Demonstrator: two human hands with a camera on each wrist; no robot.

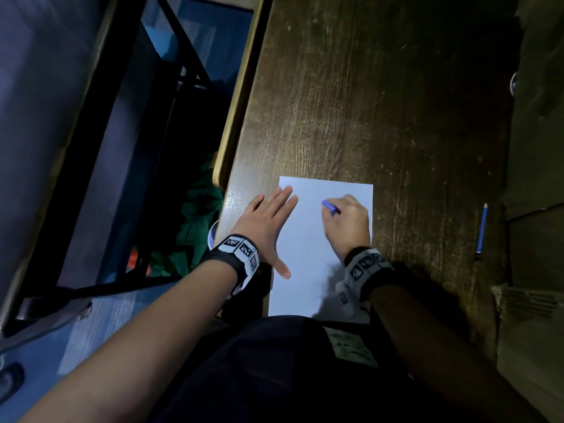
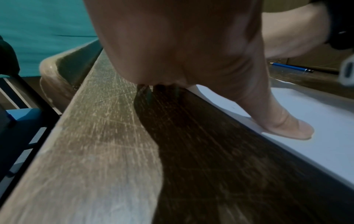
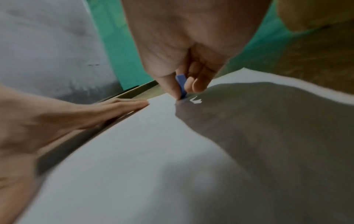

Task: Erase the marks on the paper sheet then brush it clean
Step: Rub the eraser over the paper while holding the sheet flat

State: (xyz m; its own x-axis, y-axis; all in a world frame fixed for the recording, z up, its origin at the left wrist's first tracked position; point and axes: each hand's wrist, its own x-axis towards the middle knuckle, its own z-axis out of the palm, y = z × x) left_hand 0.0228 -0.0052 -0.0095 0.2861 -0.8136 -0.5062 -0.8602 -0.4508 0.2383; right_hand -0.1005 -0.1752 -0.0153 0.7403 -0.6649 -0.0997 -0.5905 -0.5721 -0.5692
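The paper sheet (image 1: 308, 254) lies flat on the wooden tabletop (image 1: 381, 117). The left hand (image 1: 265, 227) presses its left edge with straight, spread fingers (image 3: 132, 103). The right hand (image 1: 348, 221) pinches a blue eraser (image 3: 181, 84), its tip touching the sheet's upper part; a blue pencil (image 1: 481, 230) lies well apart to the right.

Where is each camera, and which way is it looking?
Head: on the person's head, looking down at the desk, paper and pencil; both arms and hands show.
Left wrist: low on the left wrist, looking along the left hand, which lies flat at the paper's edge.
Right wrist: on the right wrist, looking along the right hand, which pinches a blue eraser against the paper.
Shared: all three show the paper; the head and left wrist views both show the pencil.
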